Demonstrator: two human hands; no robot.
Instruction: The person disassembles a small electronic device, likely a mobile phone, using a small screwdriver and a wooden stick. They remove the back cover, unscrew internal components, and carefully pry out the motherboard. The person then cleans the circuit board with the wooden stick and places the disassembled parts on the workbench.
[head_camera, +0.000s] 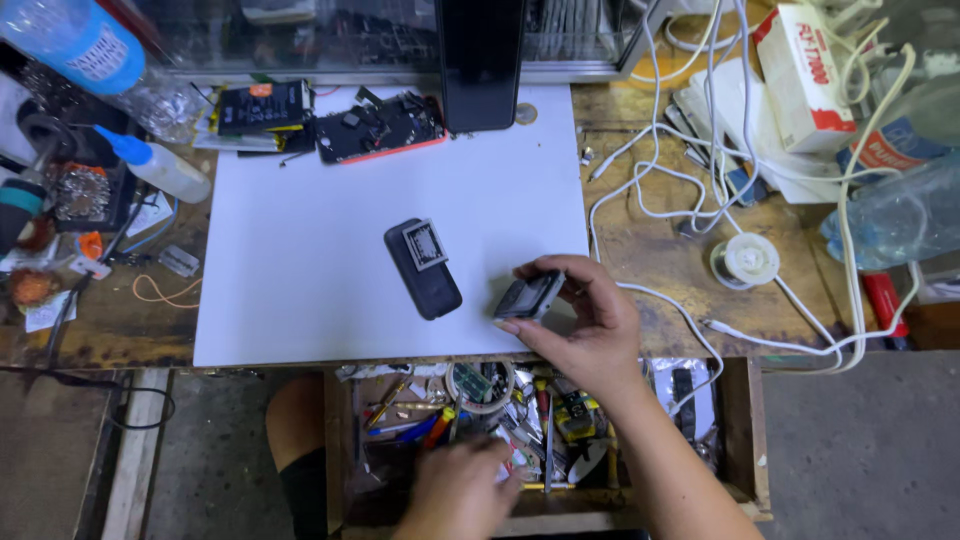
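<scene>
While pinched in the right hand (590, 330), small grey module (528, 296) within that grip; left-hand (455, 490) grip unclear

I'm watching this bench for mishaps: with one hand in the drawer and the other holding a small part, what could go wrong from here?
1. The right hand pinches the small grey module by its edges near the white mat's front edge; a slip could drop it into the open drawer.
2. The left hand digs among packed tools; it might get pricked.
3. White cables lie beside the right wrist and could snag.
</scene>
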